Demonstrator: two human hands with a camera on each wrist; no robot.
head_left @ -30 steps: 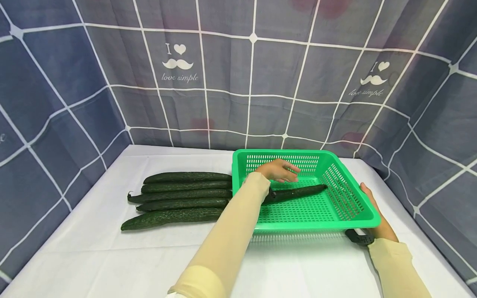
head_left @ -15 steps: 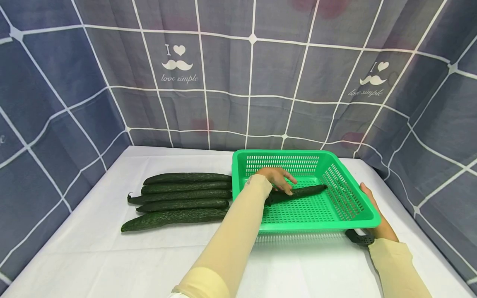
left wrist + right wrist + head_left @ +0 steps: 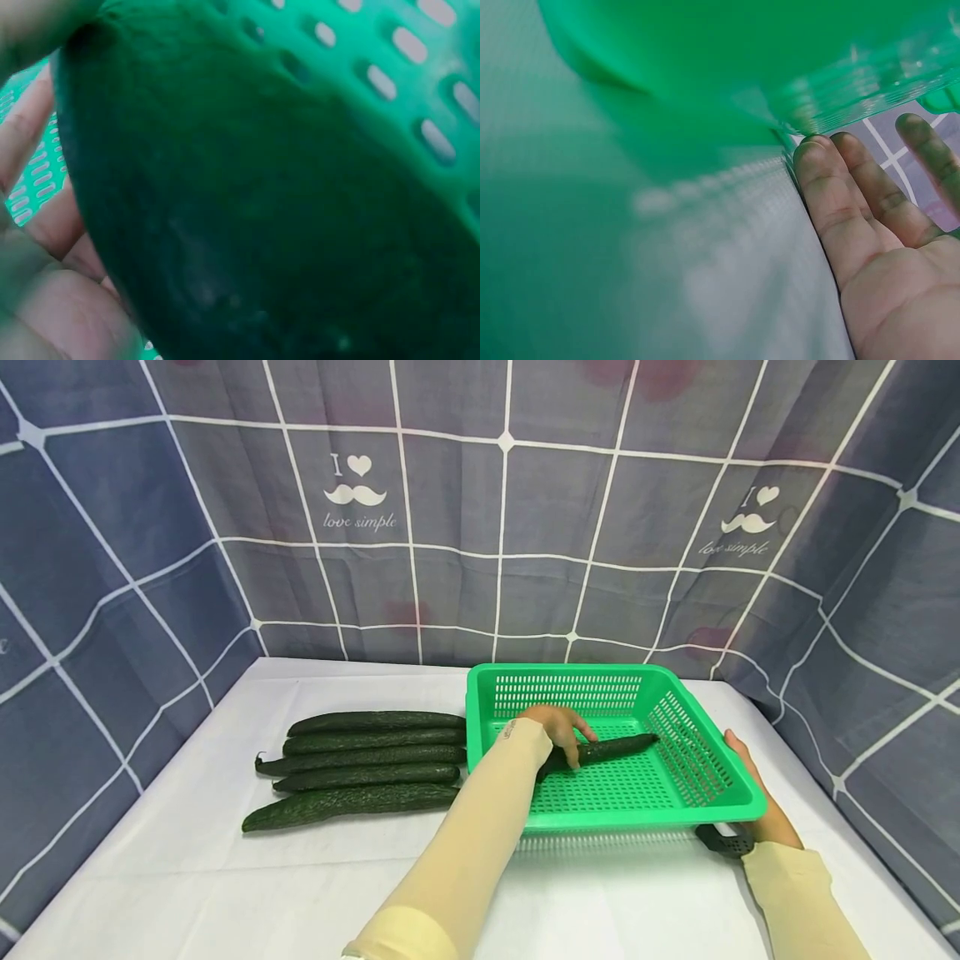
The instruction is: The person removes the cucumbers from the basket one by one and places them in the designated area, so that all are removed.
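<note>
The cucumber lay on the floor of the green basket, its long axis running left to right and tilted slightly, the far tip pointing toward the basket's right wall. The left hand sat directly over its near, left end, fingers curled down onto it; the left wrist view, filled with dark rind and a few fingers beside it, suggested a grip around the cucumber, though how fully the fingers closed could not be told. The left hand was plainly the nearer one. The right hand was well apart from the cucumber, at the basket's right outer wall, its fingers straight and pressed flat against the plastic under the rim.

The basket was rigid moulded plastic, rectangular with rounded corners, its walls and floor pierced by rows of small slots. The cucumber was long, slim and dark, with a bumpy skin. Five more cucumbers lay side by side on the white cloth of the desk, just left of the basket and parallel to one another.
</note>
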